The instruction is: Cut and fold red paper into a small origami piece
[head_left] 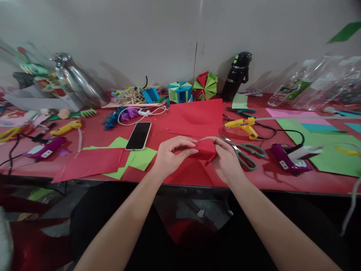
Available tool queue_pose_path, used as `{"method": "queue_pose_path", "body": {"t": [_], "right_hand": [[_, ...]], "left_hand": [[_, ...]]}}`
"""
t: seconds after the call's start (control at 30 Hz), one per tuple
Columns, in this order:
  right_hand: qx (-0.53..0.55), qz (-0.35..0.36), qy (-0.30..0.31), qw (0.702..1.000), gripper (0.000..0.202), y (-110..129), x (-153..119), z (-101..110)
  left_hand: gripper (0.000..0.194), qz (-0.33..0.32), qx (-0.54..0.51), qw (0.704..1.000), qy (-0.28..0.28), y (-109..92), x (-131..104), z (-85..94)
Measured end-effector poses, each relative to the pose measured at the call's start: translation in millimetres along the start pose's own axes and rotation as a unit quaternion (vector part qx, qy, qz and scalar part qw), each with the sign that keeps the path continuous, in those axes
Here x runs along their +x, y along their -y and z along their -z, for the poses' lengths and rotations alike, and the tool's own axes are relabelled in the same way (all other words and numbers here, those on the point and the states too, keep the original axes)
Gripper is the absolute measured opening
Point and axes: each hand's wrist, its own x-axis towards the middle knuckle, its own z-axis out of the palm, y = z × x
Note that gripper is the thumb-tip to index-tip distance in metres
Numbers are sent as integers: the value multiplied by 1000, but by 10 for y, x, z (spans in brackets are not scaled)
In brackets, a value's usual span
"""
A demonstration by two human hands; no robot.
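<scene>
Between my two hands is a folded piece of red paper (205,148), held just above the table's front edge. My left hand (175,154) pinches its left side between thumb and fingers. On the right side, my right hand (225,158) grips it with the fingers curled behind; that thumb is hard to make out. Behind the hands lies a larger red sheet (197,114) with a crease. A pair of scissors (246,155) with grey-green handles rests right beside my right hand, its blades partly hidden.
A phone (138,136) lies on green and red sheets (93,163) to the left. Yellow glue guns (244,126) and purple power strips (290,160) with cables sit on both sides. Behind stand folded-paper models (180,92), a black bottle (236,77), plastic bottles (310,88) and a steel jug (80,82).
</scene>
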Motion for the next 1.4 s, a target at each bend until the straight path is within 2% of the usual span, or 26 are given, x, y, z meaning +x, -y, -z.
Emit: {"method": "queue_pose_path", "body": {"t": [0.17,0.3,0.47,0.6,0.77,0.9,1.0,1.1,1.4], "right_hand": [[-43,27,4,999,15,-7,-12,30],[-77,38,-11,996,20,-6,-12,54],[-65,45,-27,997,19,-28,33,57],[-47,48,-51,996,27,-18,38,50],[-110,91,-27,989,21,32,0,51],[-164,100,-18,981,14,53,-32,61],[-160,104,-4,982,8,53,-53,54],[-140,101,17,985,11,66,-73,24],[-239,143,-13,960,15,136,-108,-46]], "left_hand": [[5,-13,17,1000,-4,-31,3,19],[7,-8,45,999,24,-82,18,49],[14,-58,118,989,64,-83,26,69],[13,-40,109,992,50,-70,37,76],[11,-27,105,993,51,-113,61,88],[9,-33,119,992,35,-107,62,79],[10,-43,129,991,9,-77,56,71],[9,-53,132,990,-2,-60,49,67],[11,-61,149,986,30,-105,7,32]]}}
